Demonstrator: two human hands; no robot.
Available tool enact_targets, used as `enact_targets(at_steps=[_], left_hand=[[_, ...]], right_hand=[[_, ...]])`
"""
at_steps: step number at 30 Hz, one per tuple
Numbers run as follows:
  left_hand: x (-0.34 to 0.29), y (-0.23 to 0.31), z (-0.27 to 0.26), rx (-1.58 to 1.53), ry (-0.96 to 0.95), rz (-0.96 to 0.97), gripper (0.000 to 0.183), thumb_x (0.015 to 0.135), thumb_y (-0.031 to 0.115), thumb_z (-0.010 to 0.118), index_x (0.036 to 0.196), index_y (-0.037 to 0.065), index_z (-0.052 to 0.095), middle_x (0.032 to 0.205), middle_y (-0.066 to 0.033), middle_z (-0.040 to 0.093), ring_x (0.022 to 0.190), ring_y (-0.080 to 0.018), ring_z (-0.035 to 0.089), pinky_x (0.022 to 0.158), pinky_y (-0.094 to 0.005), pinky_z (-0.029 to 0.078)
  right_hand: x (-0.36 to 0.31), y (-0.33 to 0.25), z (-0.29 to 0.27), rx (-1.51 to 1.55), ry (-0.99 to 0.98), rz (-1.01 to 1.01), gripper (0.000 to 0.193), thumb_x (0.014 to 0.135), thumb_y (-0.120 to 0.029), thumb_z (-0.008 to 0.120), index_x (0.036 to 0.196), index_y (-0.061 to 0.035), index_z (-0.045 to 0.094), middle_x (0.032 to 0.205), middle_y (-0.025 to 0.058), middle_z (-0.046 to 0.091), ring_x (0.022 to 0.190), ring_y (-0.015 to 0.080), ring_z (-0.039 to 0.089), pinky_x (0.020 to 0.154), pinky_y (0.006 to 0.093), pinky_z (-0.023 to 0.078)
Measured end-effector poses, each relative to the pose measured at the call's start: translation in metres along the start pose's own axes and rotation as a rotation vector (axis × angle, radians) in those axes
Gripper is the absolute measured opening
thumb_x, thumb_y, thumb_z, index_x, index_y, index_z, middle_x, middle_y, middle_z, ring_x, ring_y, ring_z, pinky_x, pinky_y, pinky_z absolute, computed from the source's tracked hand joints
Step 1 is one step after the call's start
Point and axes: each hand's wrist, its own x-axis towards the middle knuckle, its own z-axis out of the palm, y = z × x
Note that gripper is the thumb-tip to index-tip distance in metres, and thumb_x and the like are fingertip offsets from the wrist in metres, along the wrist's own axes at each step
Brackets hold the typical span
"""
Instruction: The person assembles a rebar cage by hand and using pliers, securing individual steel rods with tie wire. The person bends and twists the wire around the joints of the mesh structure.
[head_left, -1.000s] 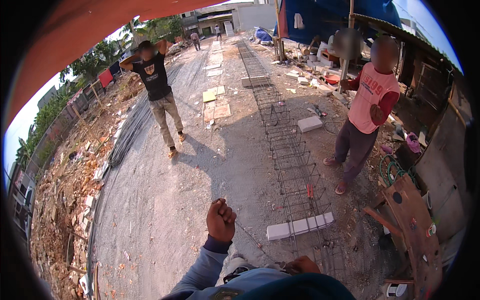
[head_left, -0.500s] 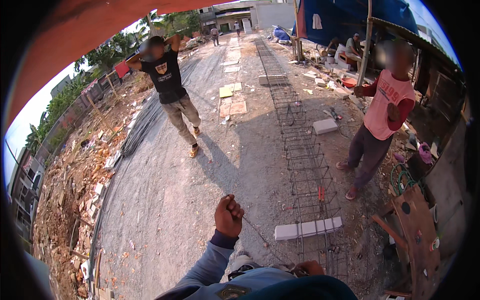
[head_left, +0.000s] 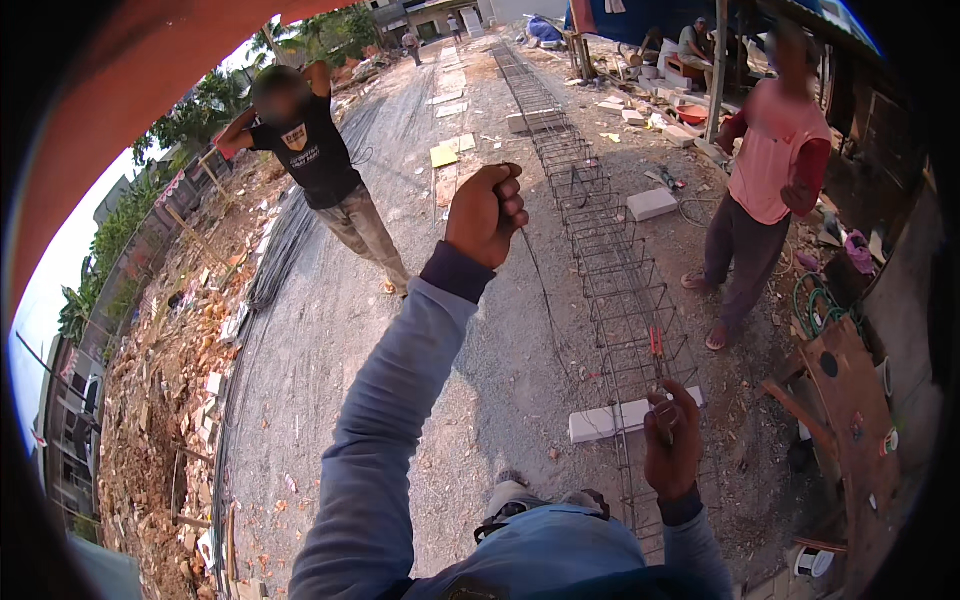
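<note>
My left hand (head_left: 487, 215) is raised in front of me, its fingers closed round the top of a thin dark wire (head_left: 545, 295). The wire hangs down slantwise toward the gravel. Lower and to the right, my right hand (head_left: 672, 445) is held up with curled fingers; whatever it may hold is too small to make out. It is above the near end of a long rebar cage (head_left: 615, 275), which stretches away over the ground. Red-handled pliers (head_left: 656, 340) rest at the cage just beyond my right hand. A pale block (head_left: 595, 424) lies crosswise under the cage's near end.
A person in a black shirt (head_left: 310, 150) stands ahead left, hands behind the head. Another in a pink shirt (head_left: 775, 150) stands right of the cage. Long steel bars (head_left: 285, 245) lie along the left, beside rubble. A brown board (head_left: 850, 410) leans at the right.
My left hand has risen and moved farther forward with the wire. My right hand has come up from near my body to above the cage. The person in black is farther left in view.
</note>
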Motion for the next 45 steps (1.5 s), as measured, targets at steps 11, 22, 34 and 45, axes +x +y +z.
enact_targets(at_steps=[11,22,34,45], left_hand=[[-0.011,0.022,0.042,0.032,-0.092,0.296,0.017,0.09,0.019,0.048,0.096,0.004,0.051,0.068,0.0024,0.041,0.06,-0.0102,0.043,0.056,-0.0281,0.039],[-0.124,-0.146,-0.076,-0.452,0.332,-0.143,0.011,0.089,0.018,0.049,0.093,0.009,0.052,0.067,0.0032,0.041,0.058,-0.0105,0.042,0.057,-0.0282,0.039],[-0.166,-0.152,-0.096,-0.313,0.353,-0.225,0.012,0.088,0.016,0.047,0.09,0.005,0.05,0.064,0.0015,0.04,0.054,-0.0122,0.041,0.054,-0.0295,0.038],[-0.193,0.001,-0.072,0.191,0.077,0.508,0.012,0.092,0.016,0.05,0.093,0.004,0.05,0.062,0.0,0.04,0.049,-0.0062,0.035,0.042,-0.019,0.031]], right_hand=[[-0.023,0.001,-0.041,0.243,0.1,0.121,0.018,0.086,-0.008,0.058,0.102,-0.0004,0.061,0.098,0.0127,0.059,0.086,0.0217,0.06,0.07,0.0315,0.048],[-0.088,0.041,-0.019,-0.112,-0.274,0.115,0.024,0.079,-0.011,0.063,0.103,-0.0086,0.063,0.093,0.0133,0.063,0.089,0.032,0.06,0.074,0.0421,0.047],[-0.155,0.161,0.021,-0.335,-0.741,0.035,0.02,0.079,-0.018,0.065,0.093,-0.0046,0.067,0.086,0.0139,0.069,0.079,0.0217,0.067,0.071,0.0328,0.051],[-0.017,0.018,-0.062,0.437,0.055,0.441,0.018,0.092,-0.014,0.055,0.1,0.0007,0.061,0.083,0.0058,0.064,0.067,0.0094,0.054,0.057,0.0259,0.045]])
